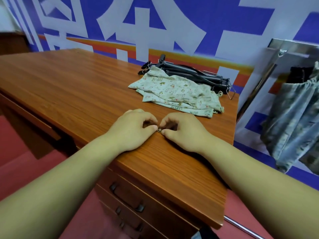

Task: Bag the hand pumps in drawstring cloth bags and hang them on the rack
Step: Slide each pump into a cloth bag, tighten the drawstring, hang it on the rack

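Both hands' grip [159, 130], pumps [193, 73] well beyond

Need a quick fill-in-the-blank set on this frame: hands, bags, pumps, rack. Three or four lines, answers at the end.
1. The left hand and right hand rest on the ____ desk, pinching a small metal piece between them.
2. The folded patterned cloth bags lie ____ the black hand pumps, partly covering them.
3. On the metal rack at the right, bagged items are already ____.

Answers: wooden; in front of; hanging
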The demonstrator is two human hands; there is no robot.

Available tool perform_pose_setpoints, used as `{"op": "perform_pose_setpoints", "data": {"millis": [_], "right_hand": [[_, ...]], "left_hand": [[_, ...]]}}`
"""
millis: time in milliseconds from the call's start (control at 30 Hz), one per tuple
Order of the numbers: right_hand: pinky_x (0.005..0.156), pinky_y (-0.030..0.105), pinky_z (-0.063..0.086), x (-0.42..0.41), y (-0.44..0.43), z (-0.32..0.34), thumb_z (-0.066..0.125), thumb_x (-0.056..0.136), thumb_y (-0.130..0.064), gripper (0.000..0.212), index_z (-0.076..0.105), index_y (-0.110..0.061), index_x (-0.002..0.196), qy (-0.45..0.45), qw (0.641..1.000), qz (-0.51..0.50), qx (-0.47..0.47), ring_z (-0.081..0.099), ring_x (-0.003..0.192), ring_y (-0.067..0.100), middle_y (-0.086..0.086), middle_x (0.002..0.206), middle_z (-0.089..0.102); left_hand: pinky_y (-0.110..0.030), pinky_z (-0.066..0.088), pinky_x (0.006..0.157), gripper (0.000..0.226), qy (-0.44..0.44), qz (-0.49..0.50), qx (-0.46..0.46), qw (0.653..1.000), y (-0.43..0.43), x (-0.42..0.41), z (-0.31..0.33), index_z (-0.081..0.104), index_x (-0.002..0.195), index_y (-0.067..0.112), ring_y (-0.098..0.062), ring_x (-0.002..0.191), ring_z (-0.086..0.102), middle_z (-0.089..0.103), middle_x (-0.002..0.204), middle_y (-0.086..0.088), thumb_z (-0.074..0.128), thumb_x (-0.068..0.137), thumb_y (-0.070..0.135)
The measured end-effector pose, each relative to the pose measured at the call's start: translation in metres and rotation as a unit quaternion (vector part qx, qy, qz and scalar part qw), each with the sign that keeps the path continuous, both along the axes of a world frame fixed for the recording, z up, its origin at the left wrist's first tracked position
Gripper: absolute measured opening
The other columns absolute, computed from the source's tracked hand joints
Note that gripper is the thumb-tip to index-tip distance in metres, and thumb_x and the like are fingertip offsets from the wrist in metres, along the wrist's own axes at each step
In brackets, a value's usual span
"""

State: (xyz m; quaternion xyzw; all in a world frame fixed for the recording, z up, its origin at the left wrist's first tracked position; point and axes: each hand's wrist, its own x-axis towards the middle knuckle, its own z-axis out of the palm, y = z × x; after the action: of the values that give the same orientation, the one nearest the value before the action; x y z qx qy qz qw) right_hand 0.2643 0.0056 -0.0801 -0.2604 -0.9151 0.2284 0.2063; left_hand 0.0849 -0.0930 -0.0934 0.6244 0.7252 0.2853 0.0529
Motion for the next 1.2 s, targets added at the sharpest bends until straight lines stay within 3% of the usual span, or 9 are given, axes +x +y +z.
{"op": "perform_pose_setpoints", "data": {"millis": [200,533,733,933,1200], "right_hand": [[0.077,0.026,0.052,0.001,-0.001,-0.001,0.071,0.089,-0.024,0.007,0.071,-0.03,0.093,-0.014,1.0,-0.004,0.02,0.062,0.083,0.003,-0.012,0.09,0.068],[0.083,0.024,0.051,0.009,0.004,0.01,0.067,0.093,-0.022,0.009,0.07,-0.03,0.097,-0.075,0.997,0.0,0.023,0.061,0.09,0.003,-0.016,0.096,0.066],[0.077,0.024,0.05,0.021,0.007,0.001,0.069,0.089,-0.02,0.013,0.063,-0.031,0.089,-0.027,1.0,-0.01,0.008,0.06,0.084,0.002,-0.012,0.088,0.067],[0.062,0.009,0.04,0.026,0.006,-0.004,0.071,0.087,-0.018,0.014,0.063,-0.029,0.084,0.009,1.0,-0.016,-0.003,0.057,0.071,-0.004,-0.014,0.078,0.066],[0.069,0.017,0.047,0.026,0.005,-0.011,0.073,0.086,-0.026,0.012,0.067,-0.028,0.095,0.03,0.998,-0.045,0.021,0.06,0.078,0.0,-0.013,0.085,0.067]], "left_hand": [[-0.045,0.045,0.101,0.02,0.032,0.006,-0.011,0.999,-0.003,0.005,0.0,0.068,0.114,0.044,-0.014,0.108,0.048,0.059,0.113,0.014,0.061,0.096,0.046],[-0.04,0.047,0.098,0.023,0.045,0.007,0.008,0.999,-0.006,0.009,0.002,0.067,0.117,0.041,-0.01,0.105,0.047,0.058,0.116,0.018,0.063,0.095,0.044],[-0.041,0.043,0.101,0.014,0.025,-0.043,0.02,0.999,-0.003,0.02,0.007,0.073,0.105,0.042,-0.008,0.108,0.047,0.058,0.107,0.019,0.071,0.091,0.041],[-0.044,0.042,0.104,0.007,0.013,-0.043,-0.01,0.999,0.008,0.027,0.007,0.073,0.096,0.044,-0.008,0.108,0.046,0.057,0.106,0.02,0.068,0.093,0.042],[-0.044,0.038,0.104,0.007,0.028,-0.037,0.006,0.999,0.008,0.03,0.006,0.068,0.092,0.041,-0.008,0.113,0.045,0.058,0.107,0.021,0.064,0.096,0.037]]}}
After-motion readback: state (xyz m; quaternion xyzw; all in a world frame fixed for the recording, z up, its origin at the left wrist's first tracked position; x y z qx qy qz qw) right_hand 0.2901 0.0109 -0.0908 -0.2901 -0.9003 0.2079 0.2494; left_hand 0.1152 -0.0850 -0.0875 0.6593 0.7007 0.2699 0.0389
